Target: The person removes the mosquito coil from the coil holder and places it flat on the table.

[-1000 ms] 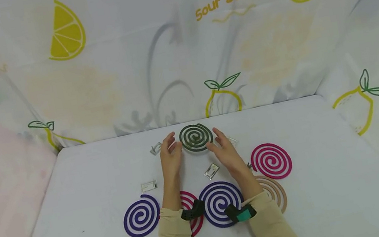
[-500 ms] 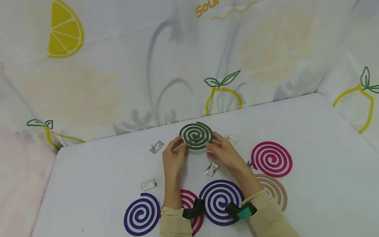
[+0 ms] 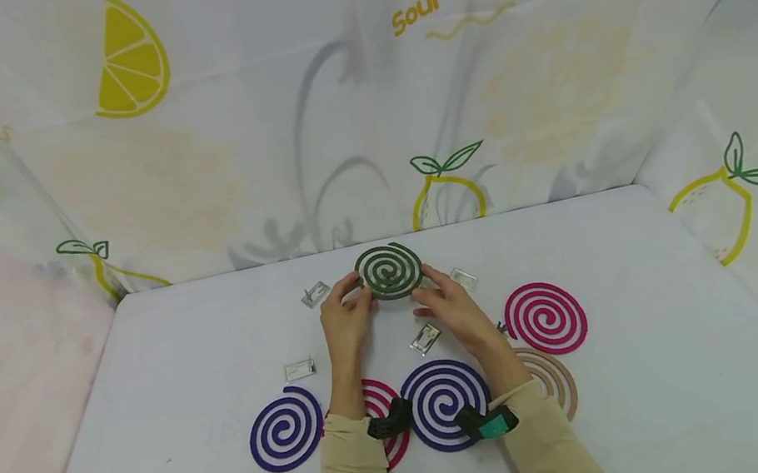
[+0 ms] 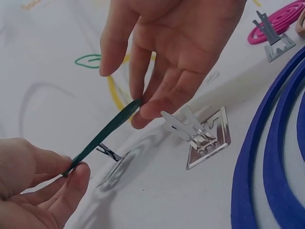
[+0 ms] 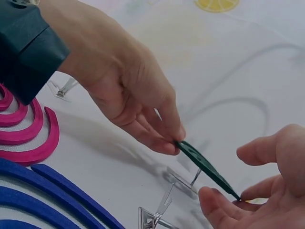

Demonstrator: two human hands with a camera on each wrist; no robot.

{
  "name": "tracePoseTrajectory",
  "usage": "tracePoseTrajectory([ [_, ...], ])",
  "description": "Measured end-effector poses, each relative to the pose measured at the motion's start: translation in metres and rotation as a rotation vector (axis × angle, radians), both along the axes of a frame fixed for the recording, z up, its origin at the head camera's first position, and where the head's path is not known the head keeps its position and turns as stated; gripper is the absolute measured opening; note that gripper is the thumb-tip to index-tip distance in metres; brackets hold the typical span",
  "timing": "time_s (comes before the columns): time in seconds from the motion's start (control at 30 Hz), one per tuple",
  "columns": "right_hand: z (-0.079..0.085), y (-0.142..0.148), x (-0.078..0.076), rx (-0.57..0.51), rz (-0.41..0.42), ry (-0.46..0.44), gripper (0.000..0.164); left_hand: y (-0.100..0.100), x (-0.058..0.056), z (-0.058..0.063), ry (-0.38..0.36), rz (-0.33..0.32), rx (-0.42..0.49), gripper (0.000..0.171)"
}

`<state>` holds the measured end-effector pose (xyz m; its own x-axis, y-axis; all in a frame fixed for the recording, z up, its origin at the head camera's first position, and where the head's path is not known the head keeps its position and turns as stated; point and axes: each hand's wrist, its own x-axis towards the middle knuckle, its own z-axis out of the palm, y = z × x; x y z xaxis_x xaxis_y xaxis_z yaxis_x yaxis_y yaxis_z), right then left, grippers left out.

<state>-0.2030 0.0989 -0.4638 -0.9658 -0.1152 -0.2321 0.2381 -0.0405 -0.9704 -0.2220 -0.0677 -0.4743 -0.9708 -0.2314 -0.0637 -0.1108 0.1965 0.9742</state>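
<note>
A dark green mosquito coil point(image 3: 387, 273) is raised near the back of the table, seen edge-on in both wrist views. My left hand point(image 3: 347, 322) pinches its left edge between thumb and fingertips. At the opposite edge, my right hand point(image 3: 459, 311) touches the coil with its fingertips; its thumb stands apart from the coil in both wrist views. Just below the coil, a small metal stand point(image 4: 112, 169) lies on the cloth with its prong up. Whether prong and coil touch, I cannot tell. Another metal stand point(image 3: 425, 339) is in front, beside my right hand.
More metal stands lie left point(image 3: 299, 369), back left point(image 3: 316, 294) and back right point(image 3: 464, 278). Blue coils point(image 3: 285, 429) point(image 3: 447, 405), a pink coil point(image 3: 546, 319), a red coil point(image 3: 399, 436) and a tan coil point(image 3: 566, 389) lie nearer. My forearms partly cover some.
Both hands have come in from beside the green coil to its edges; my left hand has taken hold. Over the last half second the coil has shifted slightly left.
</note>
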Motion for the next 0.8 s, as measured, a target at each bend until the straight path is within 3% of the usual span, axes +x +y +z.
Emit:
tracePoseTrajectory([
  [0.27, 0.0065, 0.0027, 0.0021, 0.033, 0.021, 0.020, 0.063, -0.0006, 0.0008, 0.0046, 0.043, 0.007, 0.029, 0.035],
  [0.53, 0.0049, 0.0023, 0.0021, 0.078, 0.049, -0.022, 0.061, -0.0041, 0.0005, 0.0003, -0.001, -0.001, 0.027, 0.036],
  [0.8, 0.0057, 0.0046, 0.0031, 0.111, 0.056, -0.008, 0.061, -0.0063, 0.0005, -0.0028, -0.009, -0.032, 0.009, 0.036],
])
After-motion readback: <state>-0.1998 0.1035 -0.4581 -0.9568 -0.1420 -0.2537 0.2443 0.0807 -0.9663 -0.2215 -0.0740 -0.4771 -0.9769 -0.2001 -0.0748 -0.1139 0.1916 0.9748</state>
